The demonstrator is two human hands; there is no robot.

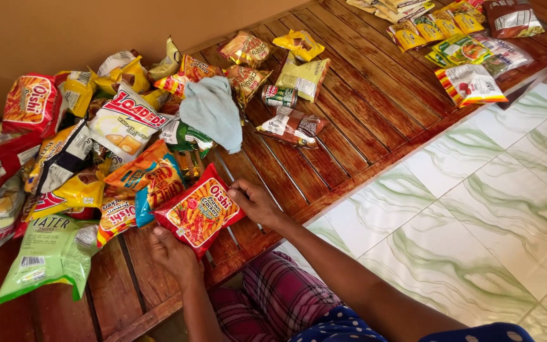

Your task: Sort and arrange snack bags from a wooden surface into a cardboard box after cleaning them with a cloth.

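Observation:
A red snack bag [199,211] lies on the slatted wooden platform [375,107] near its front edge. My left hand [173,254] grips the bag's lower left corner. My right hand [256,201] pinches its upper right edge. Both hands hold the bag flat against the wood. Just left of it sits a heap of other snack bags, with an orange bag [144,180] touching the red one and a green bag [49,253] lower left.
A light blue cloth [213,111] rests on the heap. A small can [280,95] and a brown packet [292,126] lie mid-platform. More packets [460,38] sit far right. Green-veined floor tiles [476,215] spread to the right. A tan wall stands behind.

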